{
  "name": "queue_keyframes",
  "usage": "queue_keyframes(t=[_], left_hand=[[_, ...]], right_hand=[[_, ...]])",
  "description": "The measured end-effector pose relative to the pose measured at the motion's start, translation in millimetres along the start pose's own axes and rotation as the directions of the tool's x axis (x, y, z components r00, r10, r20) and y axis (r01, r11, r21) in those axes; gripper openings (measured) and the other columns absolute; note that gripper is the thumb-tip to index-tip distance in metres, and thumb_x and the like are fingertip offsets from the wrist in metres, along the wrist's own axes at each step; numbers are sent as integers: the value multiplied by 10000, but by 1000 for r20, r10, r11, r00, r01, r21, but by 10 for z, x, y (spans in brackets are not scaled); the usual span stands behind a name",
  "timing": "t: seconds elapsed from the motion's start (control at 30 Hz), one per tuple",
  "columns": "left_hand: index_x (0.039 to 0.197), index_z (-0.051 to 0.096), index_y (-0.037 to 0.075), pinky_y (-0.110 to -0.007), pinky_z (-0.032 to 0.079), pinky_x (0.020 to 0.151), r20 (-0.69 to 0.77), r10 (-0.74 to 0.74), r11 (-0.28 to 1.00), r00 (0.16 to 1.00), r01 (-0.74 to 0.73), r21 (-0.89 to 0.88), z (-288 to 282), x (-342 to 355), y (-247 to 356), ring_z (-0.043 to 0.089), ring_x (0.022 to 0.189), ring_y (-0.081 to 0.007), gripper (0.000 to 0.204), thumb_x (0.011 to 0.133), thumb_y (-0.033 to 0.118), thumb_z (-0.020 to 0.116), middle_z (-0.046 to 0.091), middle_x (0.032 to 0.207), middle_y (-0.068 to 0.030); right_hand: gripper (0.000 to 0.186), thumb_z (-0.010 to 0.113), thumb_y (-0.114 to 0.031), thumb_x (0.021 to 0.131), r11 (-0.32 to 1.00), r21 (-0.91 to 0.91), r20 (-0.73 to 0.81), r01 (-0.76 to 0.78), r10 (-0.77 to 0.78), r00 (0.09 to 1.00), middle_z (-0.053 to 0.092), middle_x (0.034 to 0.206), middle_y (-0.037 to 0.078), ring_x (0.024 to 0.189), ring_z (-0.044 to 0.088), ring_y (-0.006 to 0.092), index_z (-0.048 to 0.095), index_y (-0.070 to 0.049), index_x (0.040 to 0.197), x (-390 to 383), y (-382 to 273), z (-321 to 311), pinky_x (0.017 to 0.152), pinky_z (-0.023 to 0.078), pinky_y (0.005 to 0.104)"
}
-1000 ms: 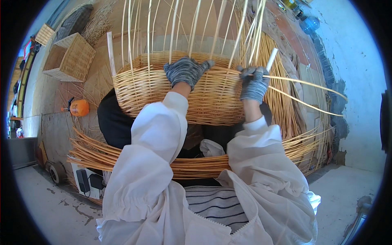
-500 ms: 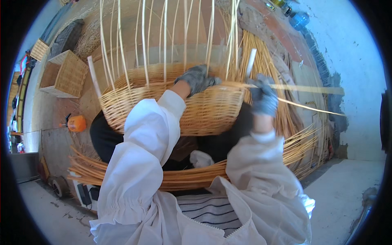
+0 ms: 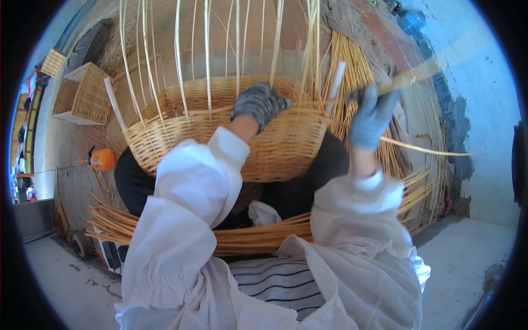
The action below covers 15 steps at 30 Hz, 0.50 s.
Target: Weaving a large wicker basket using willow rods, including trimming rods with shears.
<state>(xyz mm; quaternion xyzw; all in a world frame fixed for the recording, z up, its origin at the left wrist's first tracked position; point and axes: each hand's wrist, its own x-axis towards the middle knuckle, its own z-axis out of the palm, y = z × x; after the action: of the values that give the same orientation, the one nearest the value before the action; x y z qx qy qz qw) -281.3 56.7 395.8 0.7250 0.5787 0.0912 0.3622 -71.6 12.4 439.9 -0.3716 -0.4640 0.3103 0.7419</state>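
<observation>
A half-woven wicker basket point(image 3: 286, 148) lies across my dark-trousered lap, with tall pale stakes point(image 3: 208, 55) rising from its far side. My left hand point(image 3: 259, 107), in a grey glove, is closed at the basket's upper edge beside the foot of a stake. Out to the right, my gloved right hand point(image 3: 373, 114) pinches a willow rod point(image 3: 415, 74), whose outer end is smeared by motion. A second willow rod point(image 3: 429, 148) runs from the weave past the right wrist towards the wall. Thick white posts point(image 3: 337, 85) stand at the basket's corners.
A bundle of long rods point(image 3: 347, 60) lies beyond my right hand. Bent orange-brown rods point(image 3: 264, 239) curve across in front of my body. At left are a finished wicker basket point(image 3: 91, 96) and an orange container point(image 3: 103, 159). A white-and-blue wall point(image 3: 489, 148) bounds the right side.
My right hand has moved right and slightly up, swinging the rod's outer end upward. The basket has shifted slightly left in view; my left hand stays at its edge.
</observation>
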Motion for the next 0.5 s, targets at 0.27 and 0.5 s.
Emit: queue_keyframes(t=[0.27,0.5], left_hand=[[1098,623,16,-379,471,863,-140,-123,986,982,137,96,329,-340,428,640,966,-277,721,712,624,649,654,1074,-162],[1186,557,27,-397,491,837,-61,423,899,904,-411,152,-357,-1371,-357,618,976,-328,648,789,534,622,626,1112,-170]], right_hand=[[197,569,-141,903,956,287,-330,-57,154,931,434,640,20,562,458,164,441,-123,1052,-562,885,-1349,553,475,370],[340,536,-188,922,805,-332,-285,-492,411,866,645,913,179,844,640,233,517,86,1122,-510,-197,-647,825,537,336]])
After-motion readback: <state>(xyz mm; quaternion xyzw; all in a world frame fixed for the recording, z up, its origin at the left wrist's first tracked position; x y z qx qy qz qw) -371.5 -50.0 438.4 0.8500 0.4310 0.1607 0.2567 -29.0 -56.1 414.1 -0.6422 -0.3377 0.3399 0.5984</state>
